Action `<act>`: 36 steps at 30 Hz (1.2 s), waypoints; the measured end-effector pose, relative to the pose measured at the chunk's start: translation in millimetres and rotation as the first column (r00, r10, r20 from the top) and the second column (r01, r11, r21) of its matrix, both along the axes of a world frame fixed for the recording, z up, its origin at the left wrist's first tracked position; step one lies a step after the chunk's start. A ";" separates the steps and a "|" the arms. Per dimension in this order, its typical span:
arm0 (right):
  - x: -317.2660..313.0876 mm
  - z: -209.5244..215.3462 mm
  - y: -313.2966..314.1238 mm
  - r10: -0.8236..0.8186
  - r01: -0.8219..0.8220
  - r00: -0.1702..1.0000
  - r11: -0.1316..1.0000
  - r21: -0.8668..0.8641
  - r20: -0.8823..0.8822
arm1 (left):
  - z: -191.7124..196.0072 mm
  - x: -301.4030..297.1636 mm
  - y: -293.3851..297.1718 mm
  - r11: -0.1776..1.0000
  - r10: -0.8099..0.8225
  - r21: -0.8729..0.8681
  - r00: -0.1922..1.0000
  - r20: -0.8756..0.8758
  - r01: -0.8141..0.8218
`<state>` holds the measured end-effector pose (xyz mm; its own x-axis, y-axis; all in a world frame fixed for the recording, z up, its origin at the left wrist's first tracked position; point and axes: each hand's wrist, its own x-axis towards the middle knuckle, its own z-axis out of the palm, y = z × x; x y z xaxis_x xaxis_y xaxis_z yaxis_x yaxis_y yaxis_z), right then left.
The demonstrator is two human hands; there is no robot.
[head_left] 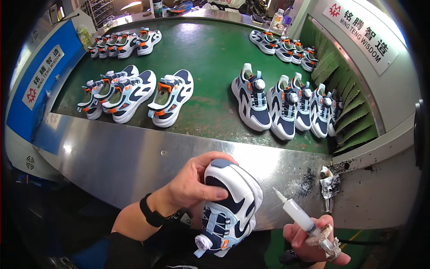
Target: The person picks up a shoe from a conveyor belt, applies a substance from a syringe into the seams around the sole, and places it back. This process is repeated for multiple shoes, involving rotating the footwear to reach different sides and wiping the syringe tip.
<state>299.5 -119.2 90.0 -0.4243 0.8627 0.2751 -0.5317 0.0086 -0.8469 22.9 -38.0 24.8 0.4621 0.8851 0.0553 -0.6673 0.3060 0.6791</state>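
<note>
My left hand [195,181] grips a white, navy and light blue sneaker [233,193] by its toe, thumb on the upper and fingers behind the sole. The shoe hangs toe up, its round white lacing dial near the bottom. To its right my right hand [313,242] is closed round a white syringe [299,216]. The thin tip of the syringe points up and left toward the shoe, apart from it. Wrapping of a pale, crumpled kind shows around the fingers and the plunger end.
A steel ledge [121,145] borders a green conveyor belt [206,89]. Matching sneakers stand in groups on the belt, at left [172,98] and right [251,98]. A stained, crumpled white tube or wrapper [330,183] lies on the ledge at right. Bottles [277,20] stand at the far end.
</note>
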 end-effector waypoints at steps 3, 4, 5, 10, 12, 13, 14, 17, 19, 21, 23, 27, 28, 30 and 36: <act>-12.9 8.4 9.4 0.117 -0.114 0.993 0.991 0.068 -0.028 | 2.0 -2.5 -3.7 0.998 -0.026 0.056 1.000 -0.018 0.026; -15.6 9.7 15.9 0.199 -0.193 0.978 0.976 0.098 -0.063 | 2.7 -2.9 -4.9 0.996 -0.025 0.084 0.999 -0.040 0.028; -18.2 10.0 23.9 0.282 -0.269 0.955 0.954 0.131 -0.094 | 3.6 -3.4 -6.0 0.993 -0.023 0.112 0.998 -0.062 0.030; -45.5 12.5 22.5 0.162 -0.148 0.978 0.983 0.108 -0.130 | 9.0 -4.5 -10.6 0.976 -0.065 0.201 0.994 -0.093 0.083; -58.2 9.5 19.7 0.080 -0.044 0.962 0.989 0.142 -0.260 | 11.6 -5.3 -12.0 0.972 -0.070 0.216 0.992 -0.106 0.092; -63.7 7.5 18.6 0.040 0.011 0.945 0.988 0.152 -0.325 | 12.7 -5.6 -12.6 0.969 -0.065 0.228 0.991 -0.118 0.091; -64.4 8.8 19.1 0.039 0.014 0.938 0.989 0.149 -0.345 | 13.7 -6.1 -13.1 0.966 -0.060 0.241 0.990 -0.130 0.090; -61.6 9.4 21.5 0.118 -0.089 0.948 0.990 0.110 -0.295 | 15.6 -7.5 -14.3 0.958 -0.046 0.274 0.986 -0.162 0.090; -51.6 13.3 22.4 0.210 -0.205 0.962 0.978 0.048 -0.175 | 15.7 -8.0 -14.4 0.956 -0.039 0.281 0.985 -0.170 0.086; -46.7 13.0 18.3 0.201 -0.200 0.978 0.980 0.020 -0.056 | 15.1 -8.0 -14.2 0.958 -0.034 0.276 0.987 -0.158 0.077; -45.9 11.1 13.2 0.074 -0.076 0.997 0.995 0.060 0.036 | 14.2 -7.5 -13.6 0.962 -0.039 0.264 0.990 -0.136 0.074; -43.0 9.5 12.1 0.090 -0.093 0.995 0.992 0.087 0.041 | 12.2 -7.7 -11.9 0.967 -0.038 0.245 0.992 -0.121 0.067; -42.3 9.1 12.0 0.082 -0.085 0.996 0.993 0.083 0.041 | 11.7 -8.0 -11.4 0.971 -0.034 0.230 0.992 -0.122 0.061; -40.5 7.4 11.0 0.074 -0.076 0.997 0.993 0.086 0.032 | 10.6 -8.8 -10.1 0.979 -0.027 0.197 0.992 -0.126 0.051; -32.1 -6.8 9.2 0.054 -0.055 0.998 0.995 0.080 0.013 | 4.8 -10.4 -4.2 0.995 0.023 0.099 0.992 -0.123 -0.011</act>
